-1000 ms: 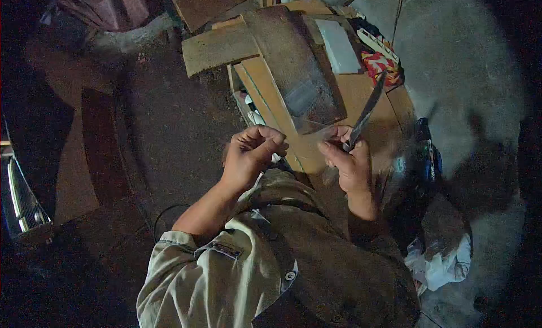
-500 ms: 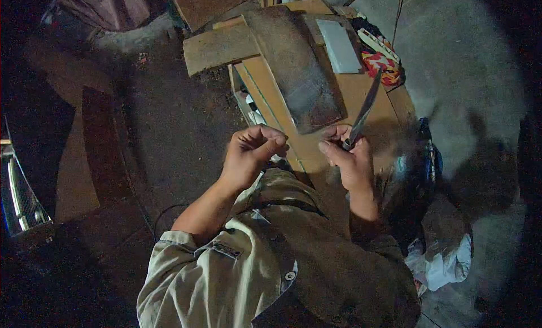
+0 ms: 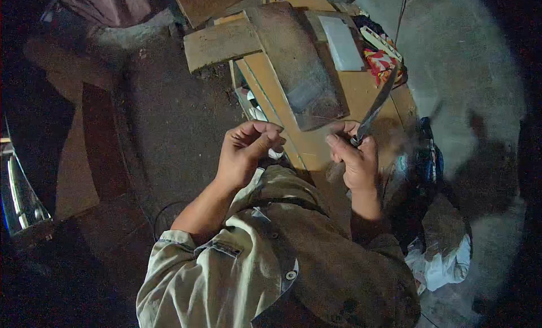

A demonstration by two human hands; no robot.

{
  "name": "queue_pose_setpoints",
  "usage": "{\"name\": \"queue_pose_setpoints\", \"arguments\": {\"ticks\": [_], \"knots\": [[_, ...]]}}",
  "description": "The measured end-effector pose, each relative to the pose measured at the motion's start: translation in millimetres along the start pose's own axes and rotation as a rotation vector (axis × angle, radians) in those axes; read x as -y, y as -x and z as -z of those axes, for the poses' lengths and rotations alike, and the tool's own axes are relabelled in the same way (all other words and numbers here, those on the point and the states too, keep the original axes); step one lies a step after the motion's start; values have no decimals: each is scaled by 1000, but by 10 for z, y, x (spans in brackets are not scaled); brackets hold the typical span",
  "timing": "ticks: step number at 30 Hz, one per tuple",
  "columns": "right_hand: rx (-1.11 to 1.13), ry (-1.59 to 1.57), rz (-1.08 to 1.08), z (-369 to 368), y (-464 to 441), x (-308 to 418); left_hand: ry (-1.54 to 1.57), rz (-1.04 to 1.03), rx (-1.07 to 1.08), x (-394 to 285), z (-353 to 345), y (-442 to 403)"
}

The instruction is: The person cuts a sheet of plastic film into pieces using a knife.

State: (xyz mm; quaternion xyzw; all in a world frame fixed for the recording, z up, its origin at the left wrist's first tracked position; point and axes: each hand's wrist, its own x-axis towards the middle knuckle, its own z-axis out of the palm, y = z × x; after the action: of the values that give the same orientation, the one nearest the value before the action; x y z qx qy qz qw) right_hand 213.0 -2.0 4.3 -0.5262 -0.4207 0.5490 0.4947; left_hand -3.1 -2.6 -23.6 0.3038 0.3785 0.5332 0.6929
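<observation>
My right hand is closed round a knife, whose long dark blade points up and to the right. Its handle is mostly hidden in my palm, and my thumb and forefinger are pinched toward the left. Across a small gap, my left hand is closed in a pinch, thumb against forefinger. Whatever it holds is too small to make out. Both hands are above the near end of a tan board surface, in front of my lap. Just beyond them lies a worn dark board.
A white rectangular slab lies on the boards, near a red and yellow cloth and a pale strip. A wooden plank sits at the left. Dark bottle-like items and a white plastic bag are on the right.
My hands have drawn slightly apart: the right one, with the knife, has shifted a little right, and the left one a little left. Both remain closed.
</observation>
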Motion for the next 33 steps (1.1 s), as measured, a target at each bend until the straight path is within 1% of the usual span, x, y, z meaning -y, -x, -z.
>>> {"name": "queue_pose_setpoints", "arguments": {"ticks": [3,7,9,13,19,22,26,31,33], "knots": [[22,-3,-15,3,5,24,-88,-38,-5,-74,-28,36],[27,32,31,-43,17,76,-106,-67,8,-154,-32,80],[15,71,40,-49,22,89,-32,-81,8,-162,-25,85],[36,93,16,-42,8,102,-120,-101,-6,-180,-2,98],[38,103,20,-58,-5,119,-134,-95,5,-234,-10,119],[22,106,10,-97,2,165,-84,-82,11,-202,15,104],[25,75,1,-77,-7,137,-119,-96,13,-186,22,89],[38,74,-2,-64,-16,118,-21,-105,39,-150,36,83],[39,81,11,-79,-9,131,-31,-97,45,-168,26,89]]}}
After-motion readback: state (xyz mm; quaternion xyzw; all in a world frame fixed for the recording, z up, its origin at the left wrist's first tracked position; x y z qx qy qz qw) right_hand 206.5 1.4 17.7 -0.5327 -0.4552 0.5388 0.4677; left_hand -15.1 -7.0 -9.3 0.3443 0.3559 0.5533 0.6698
